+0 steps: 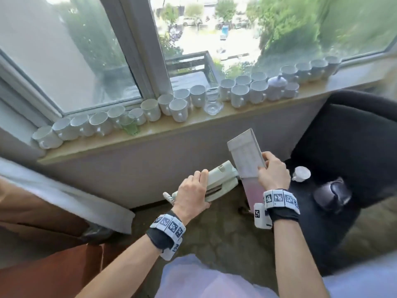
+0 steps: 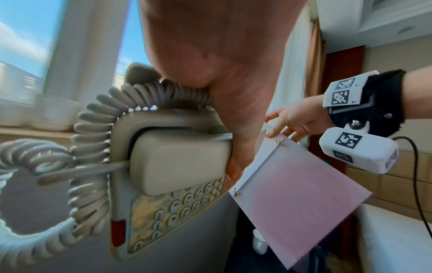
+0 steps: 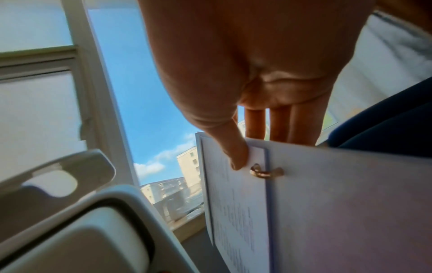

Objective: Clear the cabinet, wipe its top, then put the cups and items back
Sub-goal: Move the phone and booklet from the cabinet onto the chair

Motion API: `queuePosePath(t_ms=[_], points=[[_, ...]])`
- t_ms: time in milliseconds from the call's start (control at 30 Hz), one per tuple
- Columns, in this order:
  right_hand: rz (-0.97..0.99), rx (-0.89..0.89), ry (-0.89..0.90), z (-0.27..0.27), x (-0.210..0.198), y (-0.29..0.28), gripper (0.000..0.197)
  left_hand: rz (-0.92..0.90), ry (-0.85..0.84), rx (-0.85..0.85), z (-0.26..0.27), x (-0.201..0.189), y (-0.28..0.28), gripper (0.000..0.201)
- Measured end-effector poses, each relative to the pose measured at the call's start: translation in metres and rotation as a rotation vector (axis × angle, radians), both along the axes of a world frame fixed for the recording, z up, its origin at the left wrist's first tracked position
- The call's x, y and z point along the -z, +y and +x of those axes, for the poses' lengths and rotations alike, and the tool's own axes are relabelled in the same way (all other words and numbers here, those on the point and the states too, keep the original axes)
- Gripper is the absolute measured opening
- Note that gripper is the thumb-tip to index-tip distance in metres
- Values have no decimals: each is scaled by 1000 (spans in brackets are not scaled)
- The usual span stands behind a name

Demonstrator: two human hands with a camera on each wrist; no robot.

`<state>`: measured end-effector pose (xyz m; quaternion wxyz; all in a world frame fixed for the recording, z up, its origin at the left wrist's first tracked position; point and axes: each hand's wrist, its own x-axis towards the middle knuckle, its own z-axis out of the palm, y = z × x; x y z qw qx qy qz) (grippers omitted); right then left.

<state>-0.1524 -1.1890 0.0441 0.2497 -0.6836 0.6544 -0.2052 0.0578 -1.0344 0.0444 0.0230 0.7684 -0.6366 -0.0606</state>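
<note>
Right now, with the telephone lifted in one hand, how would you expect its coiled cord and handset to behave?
The coiled cord hangs in loose loops, so it will probably swing and snag. The handset only rests in the telephone, so it may slip off when tilted; the left hand grips over it, which should help.

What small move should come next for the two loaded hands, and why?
Probably set the telephone down first: the left hand grips it, the right hand pinches the ring-bound booklet, and neither can lift the cups lining the windowsill.

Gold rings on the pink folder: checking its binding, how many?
2: one gold ring by the right hand's thumb, another at the pink folder's lower corner by the beige telephone.
</note>
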Motion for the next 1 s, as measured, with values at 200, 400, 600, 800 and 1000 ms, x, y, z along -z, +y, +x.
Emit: queuePosePath(t_ms=[200, 400, 600, 800, 1000], points=[[12, 217, 22, -113, 14, -42, 32, -14, -8, 232, -78, 3, -87, 97], [52, 419, 40, -190, 41, -75, 30, 0, -1, 452, -123, 24, -176, 94], [182, 599, 64, -239, 71, -112, 29, 96, 10, 644, -157, 64, -281, 84], [295, 833, 18, -251, 85, -117, 28, 293, 138, 653, -178, 99, -370, 78], [369, 1074, -151, -249, 124, -97, 22, 433, 319, 430, -190, 142, -407, 72]])
